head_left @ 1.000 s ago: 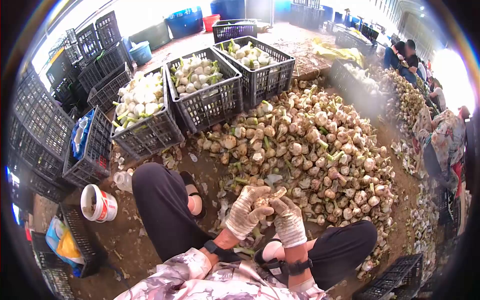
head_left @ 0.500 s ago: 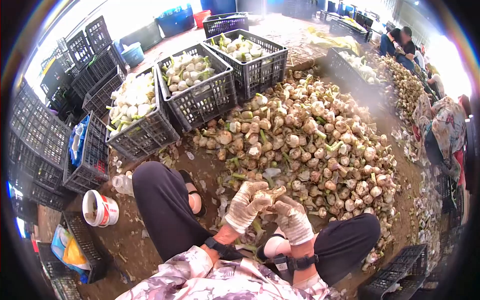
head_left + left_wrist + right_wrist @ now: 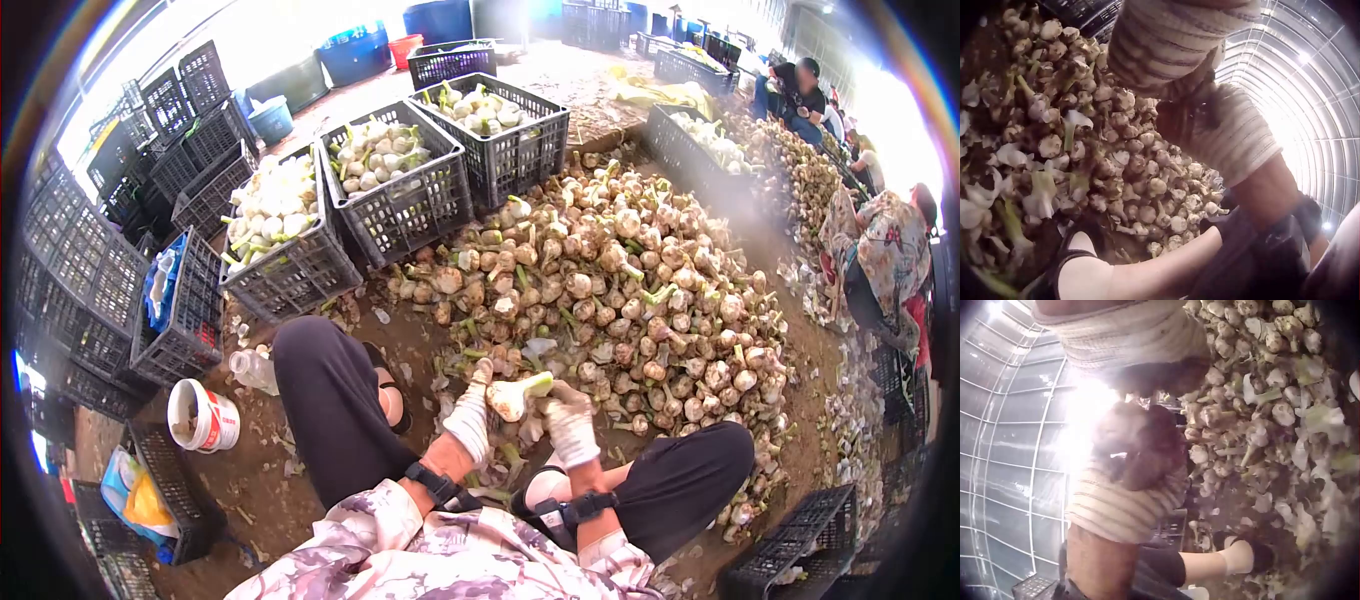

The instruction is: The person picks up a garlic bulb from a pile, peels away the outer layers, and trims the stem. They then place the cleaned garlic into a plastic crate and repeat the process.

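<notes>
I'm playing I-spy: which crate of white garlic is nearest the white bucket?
The leftmost garlic crate, beside the crate holding something blue. It sits closest to the white bucket; the other garlic crates stand farther right.

Matt black plastic crates (image 3: 405, 217), rough papery garlic heap (image 3: 620, 290), striped cloth gloves (image 3: 468, 425), smooth white plastic bucket (image 3: 215, 420)

Hidden among the fingers in both wrist views: bulb (image 3: 512, 399). Cut off by the wrist views' top edges: left hand (image 3: 1175, 44), right hand (image 3: 1129, 344), respectively. Cut off below in the head view: shirt (image 3: 430, 560). Blurred by haze: far crate (image 3: 680, 150). Too dark to tell: contents of bucket (image 3: 221, 420).
</notes>
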A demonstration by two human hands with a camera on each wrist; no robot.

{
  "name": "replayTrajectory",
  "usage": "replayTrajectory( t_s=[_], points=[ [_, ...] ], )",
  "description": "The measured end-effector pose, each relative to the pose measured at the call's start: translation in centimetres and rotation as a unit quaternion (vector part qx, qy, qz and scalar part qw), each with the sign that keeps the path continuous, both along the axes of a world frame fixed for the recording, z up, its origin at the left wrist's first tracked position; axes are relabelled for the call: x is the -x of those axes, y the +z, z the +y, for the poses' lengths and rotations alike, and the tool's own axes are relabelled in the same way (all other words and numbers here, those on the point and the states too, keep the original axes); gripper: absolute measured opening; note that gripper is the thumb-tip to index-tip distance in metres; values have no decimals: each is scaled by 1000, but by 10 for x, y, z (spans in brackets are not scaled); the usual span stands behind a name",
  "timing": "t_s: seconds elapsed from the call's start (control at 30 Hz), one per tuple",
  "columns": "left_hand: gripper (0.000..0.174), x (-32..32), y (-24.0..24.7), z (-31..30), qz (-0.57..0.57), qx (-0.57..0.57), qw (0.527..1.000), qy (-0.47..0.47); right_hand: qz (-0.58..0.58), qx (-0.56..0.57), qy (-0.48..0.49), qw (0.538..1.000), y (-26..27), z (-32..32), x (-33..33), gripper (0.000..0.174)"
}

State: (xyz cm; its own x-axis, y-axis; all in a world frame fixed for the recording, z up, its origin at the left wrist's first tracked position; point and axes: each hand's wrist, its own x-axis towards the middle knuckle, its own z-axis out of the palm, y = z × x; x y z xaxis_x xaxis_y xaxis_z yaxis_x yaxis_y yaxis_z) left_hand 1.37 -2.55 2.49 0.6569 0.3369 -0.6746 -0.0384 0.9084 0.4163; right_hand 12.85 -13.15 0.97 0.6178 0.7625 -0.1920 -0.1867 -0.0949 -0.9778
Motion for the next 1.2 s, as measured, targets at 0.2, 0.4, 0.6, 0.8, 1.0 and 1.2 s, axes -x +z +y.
replayTrajectory(
  t_s=[0.2, 0.4, 0.6, 0.8, 1.0, 1.2],
  points=[
    [63, 1, 33, -9, 45, -49, 997, -37, 181, -51, 60, 980, 36, -16, 7, 36],
    [66, 0, 7, -15, 31, -661, 749, -20, 380, -136, -27, 915, 17, -13, 9, 19],
    [32, 2, 7, -3, -154, -100, 982, 39, 252, -98, -30, 962, 30, -16, 9, 18],
    [23, -3, -37, 6, -17, -448, 894, -18, 154, -45, -62, 985, 22, -14, 8, 13],
    [20, 0, -33, -6, -2, -367, 930, 30, -125, -56, -21, 990, 9, -7, 25, 7],
    [27, 5, -6, 1, -203, -144, 968, 2, -66, 33, -106, 992, -59, -8, -23, 11]
  ],
)
